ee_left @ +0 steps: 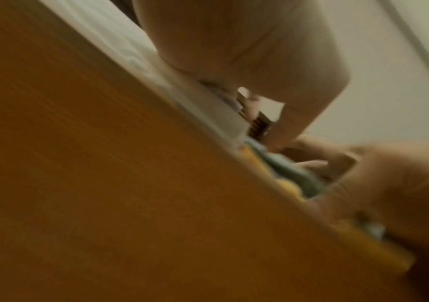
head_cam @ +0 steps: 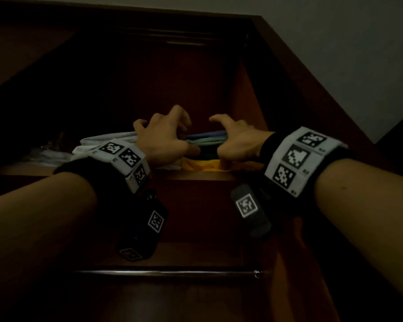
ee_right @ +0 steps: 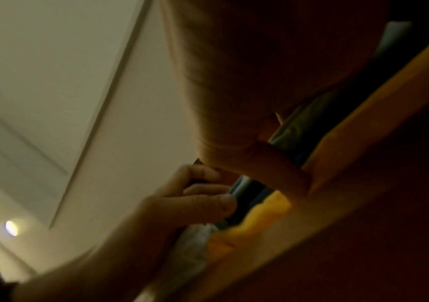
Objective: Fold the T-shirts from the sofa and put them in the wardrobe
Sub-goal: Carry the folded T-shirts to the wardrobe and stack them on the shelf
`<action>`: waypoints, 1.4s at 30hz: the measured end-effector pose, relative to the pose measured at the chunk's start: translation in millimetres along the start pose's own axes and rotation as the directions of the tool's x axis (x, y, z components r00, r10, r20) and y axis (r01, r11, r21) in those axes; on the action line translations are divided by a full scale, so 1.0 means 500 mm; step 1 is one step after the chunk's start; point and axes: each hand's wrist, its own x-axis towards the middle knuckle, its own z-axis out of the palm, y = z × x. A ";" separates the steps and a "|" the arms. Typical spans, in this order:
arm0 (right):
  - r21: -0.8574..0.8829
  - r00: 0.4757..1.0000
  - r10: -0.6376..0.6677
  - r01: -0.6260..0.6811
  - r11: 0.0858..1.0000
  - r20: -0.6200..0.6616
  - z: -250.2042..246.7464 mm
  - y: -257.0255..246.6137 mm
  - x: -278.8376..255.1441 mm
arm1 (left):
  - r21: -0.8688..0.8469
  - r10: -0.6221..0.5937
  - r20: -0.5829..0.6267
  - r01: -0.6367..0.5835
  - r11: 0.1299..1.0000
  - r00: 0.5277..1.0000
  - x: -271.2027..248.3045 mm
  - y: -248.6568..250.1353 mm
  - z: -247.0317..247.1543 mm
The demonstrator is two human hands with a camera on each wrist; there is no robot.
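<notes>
Folded T-shirts [head_cam: 206, 141] stacked on a wardrobe shelf [head_cam: 196, 176], yellow one at the bottom. Left hand [head_cam: 159, 138] and right hand [head_cam: 236, 138] flank the stack's front edge, fingers curled over the top, thumbs against the front; firm grip not confirmed. White pile [head_cam: 107, 140] lies beside the left hand.

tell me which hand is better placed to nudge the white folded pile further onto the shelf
Left, probably. The left hand sits right beside the white pile, while the right hand is on the far side of the coloured stack.
</notes>
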 end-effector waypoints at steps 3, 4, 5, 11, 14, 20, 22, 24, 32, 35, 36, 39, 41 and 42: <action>-0.115 0.998 0.063 -0.062 0.991 0.000 0.005 0.013 0.000 | 0.258 0.121 0.131 -0.152 0.954 0.984 -0.009 -0.001 0.000; -0.125 0.997 0.083 -0.082 0.989 0.005 0.006 0.015 0.000 | 0.296 0.117 0.172 -0.164 0.941 0.978 -0.008 0.000 -0.002; -0.139 0.995 0.102 -0.099 0.985 0.012 0.006 0.018 0.001 | 0.306 0.094 0.207 -0.156 0.939 0.974 -0.003 0.002 -0.004; -0.290 0.987 0.158 -0.145 0.946 0.024 -0.008 0.039 -0.001 | 0.309 0.002 0.292 -0.096 0.946 0.956 0.018 0.022 -0.020; -0.313 0.985 0.168 -0.149 0.938 0.034 -0.009 0.046 -0.001 | 0.311 -0.004 0.289 -0.090 0.946 0.957 0.016 0.015 -0.017; -0.245 0.995 0.102 -0.093 0.965 0.022 -0.007 0.049 -0.012 | 0.294 -0.002 0.293 -0.088 0.952 0.956 0.008 0.021 -0.017; -0.146 0.991 -0.048 0.029 0.989 -0.129 -0.011 0.043 -0.020 | 0.236 0.030 0.261 -0.094 0.967 0.965 0.001 0.019 -0.015; -0.067 0.926 -0.203 0.192 0.979 -0.319 -0.015 0.035 -0.024 | 0.164 0.074 0.184 -0.105 0.981 0.980 -0.011 0.010 -0.012; -0.254 0.978 -0.204 0.209 0.945 0.045 0.012 0.026 -0.001 | 0.149 0.011 -0.040 -0.005 0.989 0.999 -0.025 -0.064 -0.042; -0.294 0.970 -0.231 0.200 0.935 -0.073 0.009 0.026 0.004 | 0.212 -0.054 -0.023 0.057 0.976 0.998 -0.027 -0.102 -0.066; -0.223 0.970 -0.203 0.170 0.960 -0.134 0.010 0.022 0.005 | 0.227 -0.097 -0.021 0.099 0.969 0.995 -0.028 -0.116 -0.075; -0.059 0.960 -0.143 0.132 0.989 -0.243 0.028 -0.020 0.018 | 0.226 -0.322 0.024 0.309 0.924 0.946 -0.038 -0.151 -0.104; -0.042 0.954 -0.168 0.163 0.986 -0.248 0.047 -0.067 0.031 | 0.155 -0.457 0.059 0.444 0.882 0.887 -0.045 -0.169 -0.118; -0.026 0.954 -0.180 0.179 0.983 -0.239 0.058 -0.090 0.037 | 0.075 -0.503 0.073 0.498 0.864 0.861 -0.048 -0.173 -0.126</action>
